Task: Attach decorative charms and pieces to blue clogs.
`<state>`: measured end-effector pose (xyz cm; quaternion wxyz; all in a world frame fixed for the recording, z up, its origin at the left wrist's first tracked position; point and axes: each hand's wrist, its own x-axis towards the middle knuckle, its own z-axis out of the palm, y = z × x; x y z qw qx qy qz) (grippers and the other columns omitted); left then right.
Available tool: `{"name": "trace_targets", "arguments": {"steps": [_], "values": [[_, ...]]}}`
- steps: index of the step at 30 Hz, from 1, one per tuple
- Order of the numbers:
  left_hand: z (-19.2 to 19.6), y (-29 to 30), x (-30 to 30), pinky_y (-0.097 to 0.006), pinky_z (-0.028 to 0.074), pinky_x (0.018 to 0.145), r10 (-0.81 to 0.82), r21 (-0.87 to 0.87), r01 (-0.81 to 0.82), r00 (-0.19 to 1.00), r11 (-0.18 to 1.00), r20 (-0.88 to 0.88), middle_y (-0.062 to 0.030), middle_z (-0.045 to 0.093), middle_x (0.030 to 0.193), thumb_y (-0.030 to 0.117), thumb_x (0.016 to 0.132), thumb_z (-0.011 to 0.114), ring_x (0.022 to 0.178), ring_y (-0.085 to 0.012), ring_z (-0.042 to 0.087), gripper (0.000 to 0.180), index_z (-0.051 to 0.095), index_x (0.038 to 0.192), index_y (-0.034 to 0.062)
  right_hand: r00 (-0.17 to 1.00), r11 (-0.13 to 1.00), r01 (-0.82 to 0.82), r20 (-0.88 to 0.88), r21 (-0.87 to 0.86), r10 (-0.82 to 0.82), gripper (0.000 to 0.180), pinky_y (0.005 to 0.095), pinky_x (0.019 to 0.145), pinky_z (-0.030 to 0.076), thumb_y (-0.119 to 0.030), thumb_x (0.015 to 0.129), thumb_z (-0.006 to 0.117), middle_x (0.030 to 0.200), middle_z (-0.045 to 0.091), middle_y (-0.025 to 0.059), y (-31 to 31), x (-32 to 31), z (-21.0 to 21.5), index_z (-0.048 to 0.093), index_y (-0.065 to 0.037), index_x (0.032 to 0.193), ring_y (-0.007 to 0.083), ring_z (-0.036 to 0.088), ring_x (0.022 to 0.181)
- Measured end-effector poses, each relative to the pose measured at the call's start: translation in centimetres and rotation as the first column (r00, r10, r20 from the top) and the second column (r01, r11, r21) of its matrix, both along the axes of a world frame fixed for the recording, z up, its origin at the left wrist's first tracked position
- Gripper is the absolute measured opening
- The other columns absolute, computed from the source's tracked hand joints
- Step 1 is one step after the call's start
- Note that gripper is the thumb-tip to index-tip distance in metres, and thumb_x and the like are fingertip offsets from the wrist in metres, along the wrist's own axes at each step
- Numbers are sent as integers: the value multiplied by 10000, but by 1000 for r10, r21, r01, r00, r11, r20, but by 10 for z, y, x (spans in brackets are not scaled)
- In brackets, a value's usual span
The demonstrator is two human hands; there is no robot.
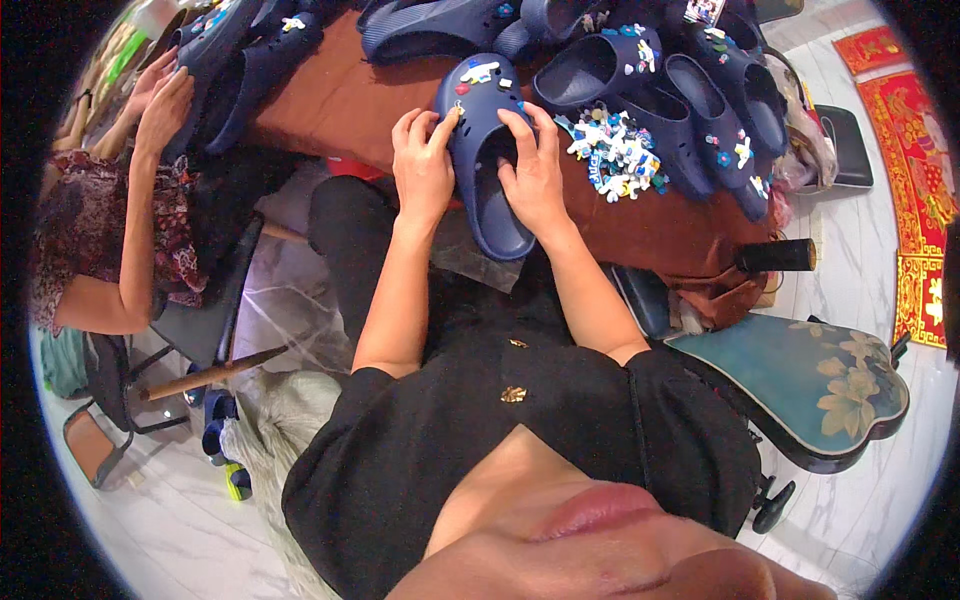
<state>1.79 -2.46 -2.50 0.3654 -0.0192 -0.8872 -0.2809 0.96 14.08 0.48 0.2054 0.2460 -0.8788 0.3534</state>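
Left hand [422, 165] and right hand [533, 170] grip a navy clog [483, 190] from either side, fingers curled over its rim, at the near edge of the brown table [340, 100]. Loose charms [615, 152] lie just right of it; more clogs [650, 70] are piled behind. A co-worker's hands [160, 95] work at far left.

- Looks like a small home workshop for decorating clogs: navy clogs [640, 60] piled along the top of the frame on a brown bench [340, 100]
- Heap of little charms [615, 150] upper right of centre
- Co-worker [120, 220] seated upper left, marble floor [160, 530] below
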Motion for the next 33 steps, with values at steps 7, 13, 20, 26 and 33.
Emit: {"name": "trace_targets", "arguments": {"steps": [7, 13, 20, 26, 33], "values": [[-12, 0, 6, -448, 450, 1012, -8, 16, 9, 999, 1000, -50, -132, 614, 1125, -133, 711, 602, 1150, -351, 536, 652, 653, 1295, 153, 1000, 1000, -5, 14, 24, 5, 722, 459, 1104, 385, 53, 748, 674, 1442, 364, 172, 0, 1, 0, 457, -181, 1396, 406, 389, 1351], [-16, -3, 10, -452, 441, 1018, -34, 24, 36, 998, 999, -57, -133, 613, 1125, -125, 707, 611, 1151, -350, 535, 679, 633, 1328, 149, 999, 998, -26, 28, 54, 24, 801, 479, 1084, 405, 48, 754, 684, 1473, 341, 170, 2, 4, 4, 411, -225, 1455, 428, 419, 1310], [-21, -3, 14, -450, 438, 1021, -51, 35, 52, 998, 998, -29, -135, 607, 1112, -102, 736, 628, 1149, -348, 534, 687, 599, 1372, 158, 993, 994, -107, 49, -5, 107, 802, 446, 1084, 415, -14, 815, 716, 1494, 368, 178, 15, 6, 8, 384, -233, 1511, 403, 455, 1309], [-25, -5, 16, -450, 441, 1015, -59, 27, 59, 998, 998, -13, -145, 606, 1112, -98, 734, 633, 1144, -348, 537, 710, 584, 1390, 170, 999, 990, 34, 38, -139, -29, 618, 404, 1029, 438, -81, 861, 709, 1345, 545, 179, 50, 9, 9, 480, -91, 1434, 346, 536, 1219], [-24, -6, 17, -454, 447, 1011, -82, 30, 83, 996, 996, -38, -157, 605, 1121, -93, 733, 639, 1133, -352, 546, 718, 575, 1398, 170, 933, 931, 330, -95, -153, -346, 365, 400, 913, 490, -5, 842, 656, 1105, 661, 150, 114, -3, 8, 647, -45, 1206, 309, 636, 1017]]}}
